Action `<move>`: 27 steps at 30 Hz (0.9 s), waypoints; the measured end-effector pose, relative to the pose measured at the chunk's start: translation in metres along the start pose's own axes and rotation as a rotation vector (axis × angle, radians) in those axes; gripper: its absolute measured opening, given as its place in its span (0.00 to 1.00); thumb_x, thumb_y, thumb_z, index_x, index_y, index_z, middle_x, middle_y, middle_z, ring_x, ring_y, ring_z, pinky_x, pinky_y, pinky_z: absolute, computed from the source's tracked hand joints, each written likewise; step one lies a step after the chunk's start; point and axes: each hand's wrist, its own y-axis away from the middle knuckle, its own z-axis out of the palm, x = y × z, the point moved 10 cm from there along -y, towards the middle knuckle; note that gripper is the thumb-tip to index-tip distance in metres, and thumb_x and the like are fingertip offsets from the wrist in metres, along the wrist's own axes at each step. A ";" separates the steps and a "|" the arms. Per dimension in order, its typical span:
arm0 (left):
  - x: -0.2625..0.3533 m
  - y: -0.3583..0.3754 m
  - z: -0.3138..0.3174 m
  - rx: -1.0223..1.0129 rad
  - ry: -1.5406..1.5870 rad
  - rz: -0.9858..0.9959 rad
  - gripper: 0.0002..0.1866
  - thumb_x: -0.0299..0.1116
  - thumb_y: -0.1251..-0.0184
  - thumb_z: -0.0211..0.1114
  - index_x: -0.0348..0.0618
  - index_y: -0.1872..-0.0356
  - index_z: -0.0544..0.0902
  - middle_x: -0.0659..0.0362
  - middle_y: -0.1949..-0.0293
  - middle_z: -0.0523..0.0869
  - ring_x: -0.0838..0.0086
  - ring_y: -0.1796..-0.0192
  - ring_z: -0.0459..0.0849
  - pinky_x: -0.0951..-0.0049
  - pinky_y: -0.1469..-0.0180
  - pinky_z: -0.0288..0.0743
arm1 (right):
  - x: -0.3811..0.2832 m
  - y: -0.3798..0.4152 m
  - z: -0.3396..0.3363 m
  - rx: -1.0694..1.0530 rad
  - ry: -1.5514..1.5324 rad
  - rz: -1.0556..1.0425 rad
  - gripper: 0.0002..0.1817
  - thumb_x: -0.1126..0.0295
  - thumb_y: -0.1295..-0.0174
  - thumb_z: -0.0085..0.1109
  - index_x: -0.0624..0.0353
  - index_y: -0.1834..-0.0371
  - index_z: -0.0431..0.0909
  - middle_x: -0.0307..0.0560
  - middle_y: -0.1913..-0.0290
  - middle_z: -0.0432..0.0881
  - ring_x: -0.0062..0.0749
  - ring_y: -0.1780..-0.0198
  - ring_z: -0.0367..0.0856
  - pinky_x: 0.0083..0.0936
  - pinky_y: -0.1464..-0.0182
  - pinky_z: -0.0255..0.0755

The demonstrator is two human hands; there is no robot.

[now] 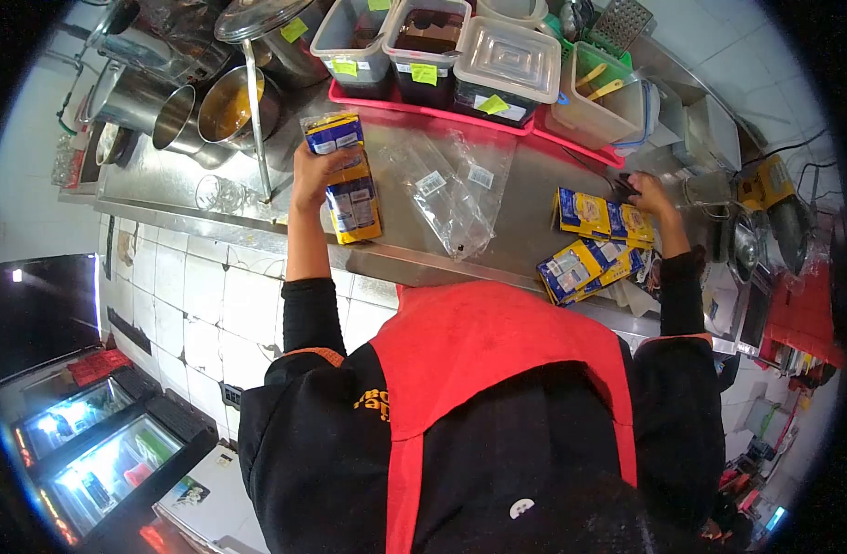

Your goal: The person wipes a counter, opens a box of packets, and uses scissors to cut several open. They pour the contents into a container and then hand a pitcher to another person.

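On the left of the steel counter, my left hand (314,177) is closed on a stack of blue and yellow packets (351,198), thumb across their face. My right hand (653,196) is at the right, by the far end of another row of blue and yellow packets (585,214); its fingers are bent around something dark I cannot make out. More such packets (571,270) lie nearer the counter's front edge. Between my hands lie clear, crumpled plastic bags (447,198) with white labels.
Lidded and open plastic tubs (507,60) with green notes stand on a pink tray (423,114) behind. Steel pots (229,106) and a clear glass (219,193) are at the left. A yellow-handled tool (768,183) and a grater (621,26) are at the right.
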 end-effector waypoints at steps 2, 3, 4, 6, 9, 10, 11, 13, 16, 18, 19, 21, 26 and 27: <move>0.009 0.003 0.003 -0.019 0.033 0.033 0.17 0.25 0.55 0.68 0.37 0.60 0.78 0.58 0.67 0.83 0.75 0.67 0.82 0.74 0.62 0.76 | 0.013 0.004 0.014 -0.190 -0.189 0.181 0.26 0.72 0.61 0.67 0.64 0.54 0.73 0.53 0.55 0.76 0.37 0.50 0.74 0.27 0.49 0.68; 0.012 0.004 0.003 -0.011 0.034 0.036 0.17 0.25 0.55 0.68 0.37 0.60 0.78 0.58 0.67 0.83 0.75 0.67 0.82 0.74 0.62 0.76 | 0.019 0.004 0.018 -0.190 -0.187 0.172 0.26 0.72 0.61 0.67 0.64 0.54 0.73 0.53 0.55 0.76 0.37 0.50 0.74 0.27 0.49 0.68; 0.019 0.006 0.007 -0.015 0.083 0.059 0.17 0.27 0.51 0.68 0.37 0.59 0.77 0.59 0.67 0.83 0.76 0.66 0.82 0.75 0.62 0.75 | 0.027 0.004 0.023 -0.147 -0.217 0.103 0.26 0.70 0.61 0.68 0.64 0.56 0.73 0.52 0.57 0.77 0.38 0.53 0.76 0.27 0.51 0.69; 0.030 0.016 0.018 -0.056 0.107 0.038 0.15 0.33 0.43 0.65 0.38 0.57 0.75 0.61 0.67 0.82 0.79 0.65 0.80 0.78 0.63 0.73 | 0.020 0.004 0.026 -0.108 -0.249 0.015 0.25 0.68 0.61 0.69 0.65 0.57 0.74 0.52 0.60 0.79 0.39 0.56 0.77 0.27 0.52 0.70; 0.025 0.014 0.024 -0.090 0.175 0.048 0.10 0.32 0.42 0.63 0.38 0.63 0.78 0.63 0.69 0.81 0.80 0.66 0.79 0.80 0.63 0.72 | 0.006 0.006 0.009 -0.003 -0.207 -0.022 0.26 0.68 0.61 0.69 0.66 0.56 0.74 0.51 0.61 0.80 0.39 0.57 0.78 0.27 0.53 0.71; 0.034 0.021 0.030 -0.078 0.172 0.051 0.10 0.32 0.42 0.63 0.38 0.63 0.78 0.63 0.69 0.81 0.80 0.66 0.79 0.80 0.63 0.72 | 0.010 0.003 0.012 -0.075 -0.157 0.029 0.25 0.68 0.61 0.68 0.66 0.57 0.74 0.51 0.64 0.80 0.39 0.60 0.78 0.28 0.55 0.71; 0.048 0.029 0.039 -0.101 0.232 0.077 0.09 0.31 0.42 0.63 0.38 0.64 0.79 0.63 0.69 0.81 0.80 0.66 0.79 0.80 0.63 0.71 | 0.012 0.000 0.018 -0.147 -0.107 0.077 0.24 0.68 0.62 0.68 0.66 0.58 0.75 0.50 0.66 0.80 0.40 0.62 0.79 0.29 0.57 0.72; 0.059 0.037 0.040 -0.140 0.288 0.151 0.08 0.29 0.44 0.63 0.37 0.64 0.80 0.62 0.68 0.82 0.81 0.66 0.78 0.82 0.63 0.70 | 0.035 -0.008 0.033 -0.033 -0.161 -0.015 0.20 0.71 0.64 0.67 0.65 0.64 0.76 0.50 0.73 0.77 0.40 0.69 0.78 0.31 0.63 0.71; 0.081 0.057 0.046 -0.165 0.251 0.196 0.06 0.28 0.45 0.63 0.37 0.67 0.82 0.62 0.69 0.82 0.81 0.66 0.79 0.81 0.61 0.70 | 0.021 -0.007 0.034 -0.039 -0.230 -0.142 0.17 0.73 0.65 0.66 0.64 0.69 0.74 0.50 0.77 0.74 0.41 0.72 0.75 0.33 0.67 0.68; 0.099 0.071 0.056 -0.182 0.268 0.261 0.06 0.28 0.44 0.63 0.37 0.67 0.82 0.62 0.70 0.83 0.82 0.68 0.79 0.82 0.64 0.71 | 0.017 -0.005 0.024 -0.037 -0.119 -0.076 0.16 0.74 0.65 0.65 0.63 0.70 0.73 0.51 0.77 0.73 0.42 0.71 0.75 0.32 0.66 0.69; 0.102 0.075 0.061 -0.191 0.299 0.234 0.06 0.28 0.44 0.63 0.38 0.66 0.82 0.62 0.70 0.83 0.82 0.69 0.79 0.82 0.65 0.72 | 0.011 -0.007 0.023 -0.040 -0.118 -0.083 0.16 0.74 0.65 0.65 0.63 0.70 0.73 0.51 0.77 0.73 0.42 0.71 0.75 0.32 0.66 0.69; 0.095 0.076 0.067 -0.211 0.274 0.175 0.04 0.28 0.43 0.63 0.39 0.68 0.81 0.63 0.70 0.82 0.83 0.68 0.79 0.83 0.65 0.72 | 0.002 -0.002 0.012 0.056 -0.066 -0.094 0.15 0.74 0.64 0.64 0.63 0.71 0.72 0.51 0.76 0.73 0.44 0.70 0.75 0.33 0.66 0.69; 0.064 0.071 0.088 -0.254 0.287 0.121 0.07 0.31 0.42 0.63 0.39 0.66 0.82 0.63 0.70 0.82 0.85 0.69 0.78 0.84 0.68 0.72 | -0.028 0.010 -0.002 0.165 -0.081 -0.215 0.13 0.77 0.63 0.61 0.66 0.72 0.71 0.58 0.71 0.73 0.52 0.66 0.75 0.37 0.63 0.69; 0.063 0.070 0.089 -0.261 0.288 0.118 0.07 0.31 0.42 0.63 0.39 0.66 0.82 0.63 0.70 0.82 0.85 0.69 0.78 0.84 0.68 0.72 | -0.034 0.012 -0.004 0.189 -0.041 -0.272 0.12 0.78 0.62 0.59 0.66 0.72 0.70 0.60 0.69 0.73 0.55 0.64 0.74 0.38 0.62 0.69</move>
